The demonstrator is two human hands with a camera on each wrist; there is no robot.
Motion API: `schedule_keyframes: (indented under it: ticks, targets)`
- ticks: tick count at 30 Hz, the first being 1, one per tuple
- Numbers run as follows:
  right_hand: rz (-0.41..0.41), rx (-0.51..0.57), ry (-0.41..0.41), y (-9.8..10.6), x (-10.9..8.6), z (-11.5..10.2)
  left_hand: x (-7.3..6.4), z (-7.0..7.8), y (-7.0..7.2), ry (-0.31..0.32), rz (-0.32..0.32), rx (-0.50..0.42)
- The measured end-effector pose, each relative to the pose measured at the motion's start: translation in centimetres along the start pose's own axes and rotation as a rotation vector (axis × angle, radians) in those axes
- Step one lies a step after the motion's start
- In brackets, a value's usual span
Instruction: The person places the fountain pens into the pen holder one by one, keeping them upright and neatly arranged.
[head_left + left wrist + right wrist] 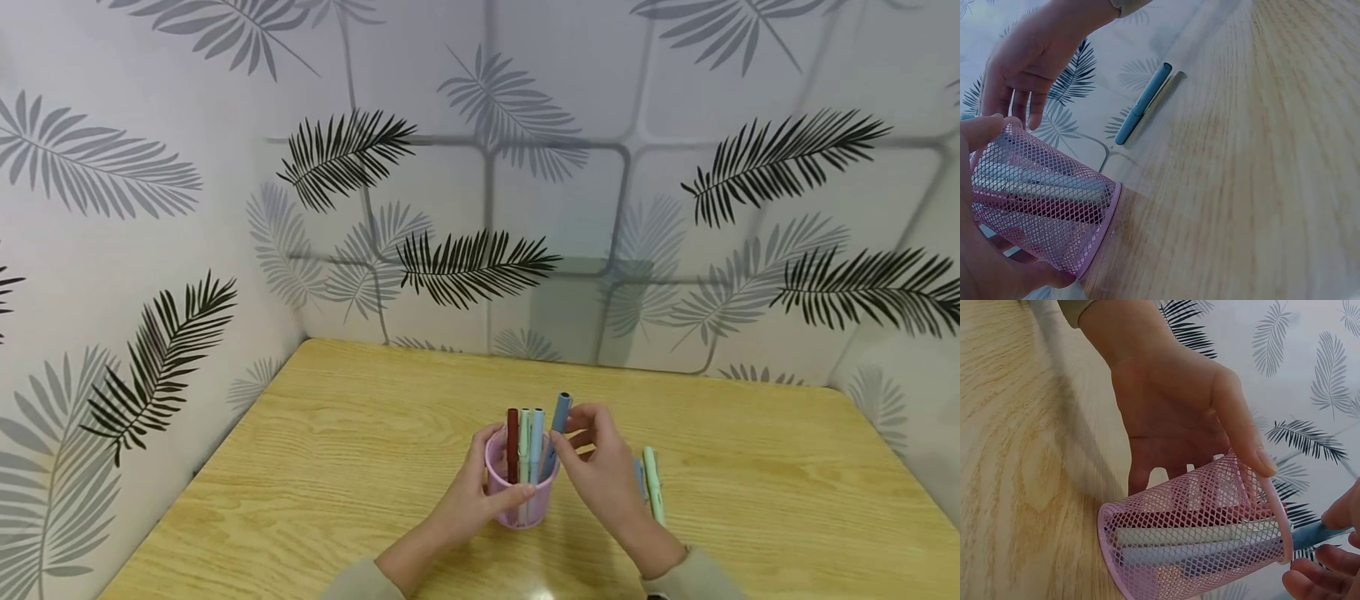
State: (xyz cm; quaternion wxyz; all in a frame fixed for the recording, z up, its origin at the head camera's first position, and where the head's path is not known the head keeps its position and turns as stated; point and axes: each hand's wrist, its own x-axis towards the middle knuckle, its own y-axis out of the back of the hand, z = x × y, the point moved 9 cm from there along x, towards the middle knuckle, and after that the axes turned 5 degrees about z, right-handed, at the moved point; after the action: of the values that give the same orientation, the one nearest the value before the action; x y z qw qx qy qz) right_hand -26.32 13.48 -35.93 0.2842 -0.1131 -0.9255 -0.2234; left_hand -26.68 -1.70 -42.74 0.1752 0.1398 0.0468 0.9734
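Observation:
My left hand (476,493) grips a pink mesh pen cup (496,482) around its side, thumb at the rim. Upright in the cup stand a dark red pen (512,442), a light green pen (524,437) and a light blue pen (537,442). Between its thumb and fingers, my right hand (609,471) pinches a darker blue pen (562,410) at the right of the rim. This pen leans, its lower part inside the cup. Through the mesh, the right wrist view shows the pens lying side by side in the cup (1197,531).
To the right of the cup, a blue pen (640,475) and a light green pen (653,483) lie close together on the wooden table (360,433), partly behind my right hand. A leaf-patterned wall (450,325) borders the table's back edge.

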Motion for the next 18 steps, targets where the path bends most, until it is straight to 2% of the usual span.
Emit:
schedule_keyframes:
  ticks: [3, 12, 18]
  targets:
    - [-0.004, -0.015, 0.002, -0.2, -0.2, 0.2, 0.1, -0.6, 0.1, -0.006, 0.007, 0.014]
    - [0.002, -0.034, 0.022, 0.1, -0.7, 0.6, 0.2, -0.5, 0.2, -0.012, 0.026, 0.035]
    - [-0.011, -0.046, -0.027, 0.4, -0.9, 1.3, 0.2, -0.7, 0.1, -0.007, 0.027, 0.049]
